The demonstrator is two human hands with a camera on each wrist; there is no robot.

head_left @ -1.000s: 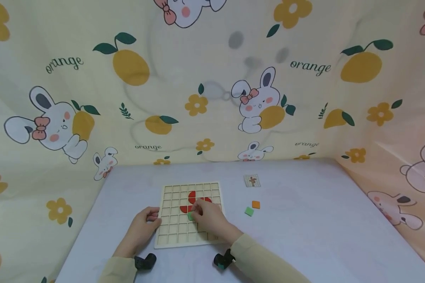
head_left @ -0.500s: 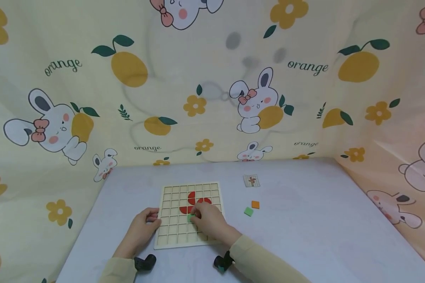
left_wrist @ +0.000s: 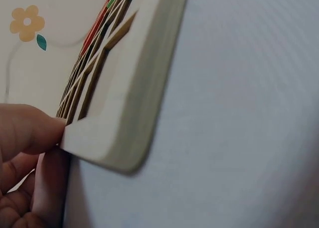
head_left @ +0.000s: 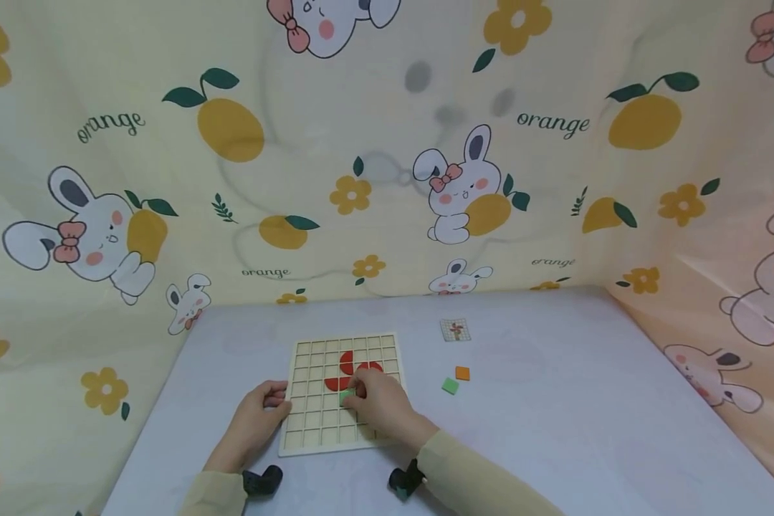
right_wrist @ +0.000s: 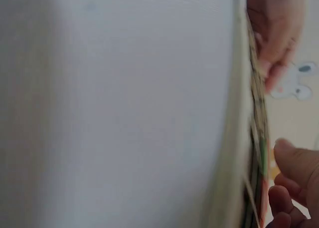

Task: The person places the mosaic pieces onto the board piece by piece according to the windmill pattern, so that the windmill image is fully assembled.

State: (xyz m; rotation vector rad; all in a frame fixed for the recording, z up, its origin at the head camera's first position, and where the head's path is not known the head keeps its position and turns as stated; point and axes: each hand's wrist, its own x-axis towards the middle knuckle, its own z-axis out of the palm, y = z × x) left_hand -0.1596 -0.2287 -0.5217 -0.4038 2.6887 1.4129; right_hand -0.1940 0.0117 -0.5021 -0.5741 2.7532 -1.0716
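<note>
In the head view a pale wooden grid board [head_left: 316, 423] lies flat, with red rounded pieces [head_left: 338, 383] in several of its squares. A green square tile [head_left: 345, 398] sits in a grid square just below them. My right hand [head_left: 387, 408] hovers over the board, its thumb tip beside that tile and partly covering it. The right wrist view shows the thumb and fingers [right_wrist: 294, 160] apart, with nothing visible between them. My left hand [head_left: 258, 419] holds the board's left edge. In the left wrist view its thumb [left_wrist: 32, 128] lies on the rim, with fingers against the side.
Right of the board lie a loose green tile [head_left: 450, 386] and an orange tile [head_left: 462, 373]. Behind them is a small pattern card [head_left: 455, 330]. A printed cloth wall [head_left: 387, 143] closes off the back of the white table [head_left: 555, 401].
The green tile under my right hand has come down slightly toward me and lies flat in its square. My left hand stays on the board's edge. The head view has shifted slightly.
</note>
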